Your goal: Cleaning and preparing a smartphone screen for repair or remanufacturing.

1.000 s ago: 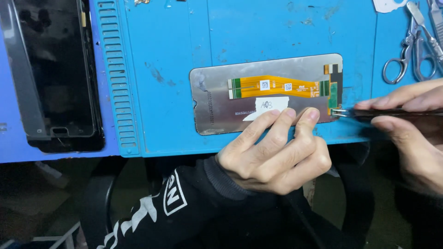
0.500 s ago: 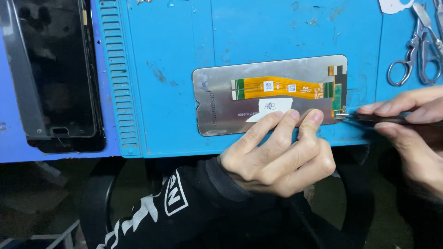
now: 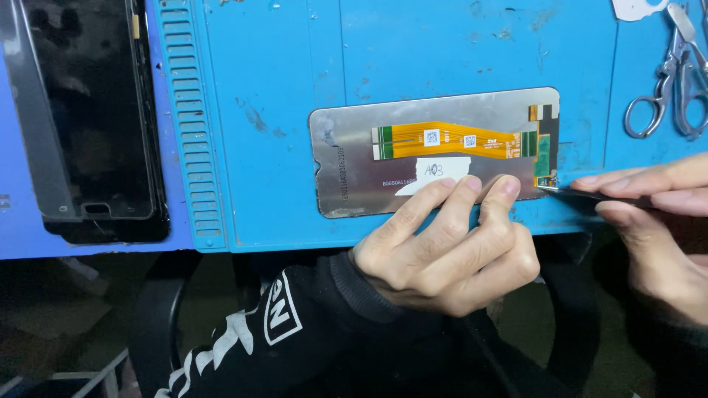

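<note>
At the far left a dark phone frame point(image 3: 92, 118) lies on the blue mat point(image 3: 295, 88), well apart from the work. It poses no risk where it is, though an elbow sweep could knock it off the surface edge.

In the middle the screen panel point(image 3: 354, 162) lies face down near the mat's front edge, its orange flex point(image 3: 450, 140) running along the back. The left hand point(image 3: 450, 250) pins it with three fingers point(image 3: 461, 188) spread flat on the lower edge, holding nothing, only pressing. If that pressure is uneven, or the panel slides toward the edge, the thin glass may crack or tip off the surface.

At the right corner of the panel the tip of a thin metal tool point(image 3: 582, 193) touches the small green board point(image 3: 544, 155). The right hand point(image 3: 649, 221) grips the tool, fingers closed narrow around its shaft. I judge this the riskiest spot: a slip could gouge the board, tear the flex, or jab the left fingers lying just beside the tip. Too steep an angle might also pry up more than intended.

Scissors point(image 3: 664, 81) lie at the upper right, near enough to be bumped by the right wrist.
</note>
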